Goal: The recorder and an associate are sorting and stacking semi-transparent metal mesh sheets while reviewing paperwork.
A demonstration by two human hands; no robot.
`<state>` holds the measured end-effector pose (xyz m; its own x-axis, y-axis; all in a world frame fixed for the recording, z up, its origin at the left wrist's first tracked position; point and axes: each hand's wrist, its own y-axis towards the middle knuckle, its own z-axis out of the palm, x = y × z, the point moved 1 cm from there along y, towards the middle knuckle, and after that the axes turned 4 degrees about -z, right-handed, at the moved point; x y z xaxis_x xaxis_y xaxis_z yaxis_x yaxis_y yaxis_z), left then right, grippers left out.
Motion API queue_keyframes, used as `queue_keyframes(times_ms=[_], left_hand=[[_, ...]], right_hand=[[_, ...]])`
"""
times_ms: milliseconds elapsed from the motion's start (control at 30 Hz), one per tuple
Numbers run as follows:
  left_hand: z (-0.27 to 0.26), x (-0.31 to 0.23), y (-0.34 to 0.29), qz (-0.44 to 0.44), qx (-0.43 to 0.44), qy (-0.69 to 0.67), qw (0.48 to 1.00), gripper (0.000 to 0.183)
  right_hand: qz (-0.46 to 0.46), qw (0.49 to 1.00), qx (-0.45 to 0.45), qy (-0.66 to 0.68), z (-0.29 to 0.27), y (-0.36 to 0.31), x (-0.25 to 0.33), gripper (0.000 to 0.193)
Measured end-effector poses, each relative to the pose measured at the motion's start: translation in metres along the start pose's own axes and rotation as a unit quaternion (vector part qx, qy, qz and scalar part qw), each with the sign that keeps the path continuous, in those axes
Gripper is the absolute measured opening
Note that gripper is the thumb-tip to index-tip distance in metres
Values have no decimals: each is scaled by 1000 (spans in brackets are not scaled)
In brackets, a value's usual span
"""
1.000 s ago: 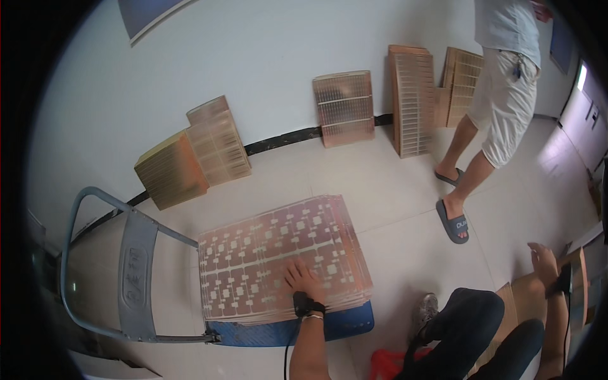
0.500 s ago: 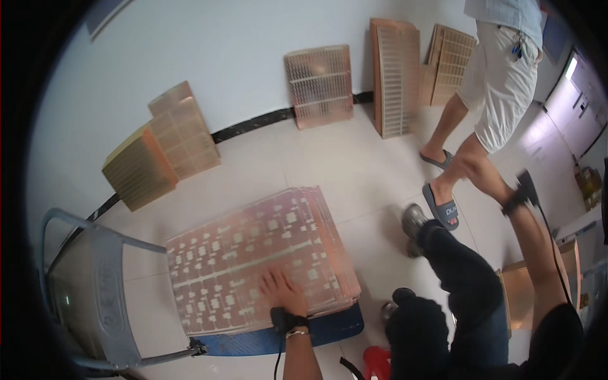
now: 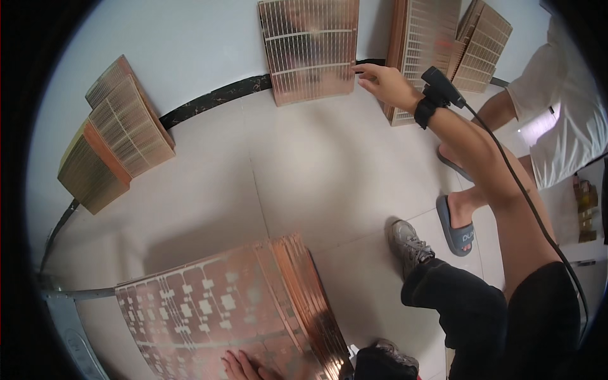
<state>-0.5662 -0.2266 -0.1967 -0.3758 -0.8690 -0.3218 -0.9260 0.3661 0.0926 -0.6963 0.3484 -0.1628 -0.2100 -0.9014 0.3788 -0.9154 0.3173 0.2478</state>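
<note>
My left hand (image 3: pixel 244 367) lies with fingers spread on the top of a stack of copper-coloured patterned sheets (image 3: pixel 218 297) at the lower left; its wrist is outside the picture. My right hand (image 3: pixel 394 87) is stretched far forward, wearing a black wrist strap with a cabled device (image 3: pixel 440 88). Its fingers are apart, with nothing seen in them. The fingertips are by the right edge of a shiny copper-coloured slotted panel (image 3: pixel 310 57) that leans on the wall; whether they touch it I cannot tell.
More slotted panels lean on the wall at right (image 3: pixel 430 50) and far left (image 3: pixel 120 133). A person in light shorts (image 3: pixel 563 107) and grey slides stands at the right. My shoe (image 3: pixel 408 244) is on the tiled floor (image 3: pixel 304 164). A grey trolley handle (image 3: pixel 73 335) rises beside the stack.
My right arm has reached forward and left, from beside the standing person to the leaning panel. The view has shifted, so the stack sits lower; my left hand still rests on it.
</note>
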Motion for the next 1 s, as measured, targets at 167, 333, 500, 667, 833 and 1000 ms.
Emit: queue_keyframes(times_ms=[167, 333, 500, 667, 833, 1000], left_hand=[[1, -5, 8, -7, 25, 36, 999, 45], [3, -12, 13, -21, 28, 72, 997, 46], [0, -53, 22, -261, -26, -192, 946, 38], [1, -118, 46, -228, -50, 44, 971, 37], [11, -154, 55, -178, 28, 107, 978, 39], [24, -139, 50, -229, 80, 3, 970, 37]], right_hand=[[22, 998, -5, 51, 42, 30, -46, 38], [92, 990, -33, 106, 56, 83, -107, 45], [162, 952, -99, 239, 65, 159, -182, 59], [181, 934, -167, 259, 67, 222, -238, 77], [230, 891, -254, 298, 46, 269, -249, 97], [163, 842, -238, 456, 42, 292, -253, 94]])
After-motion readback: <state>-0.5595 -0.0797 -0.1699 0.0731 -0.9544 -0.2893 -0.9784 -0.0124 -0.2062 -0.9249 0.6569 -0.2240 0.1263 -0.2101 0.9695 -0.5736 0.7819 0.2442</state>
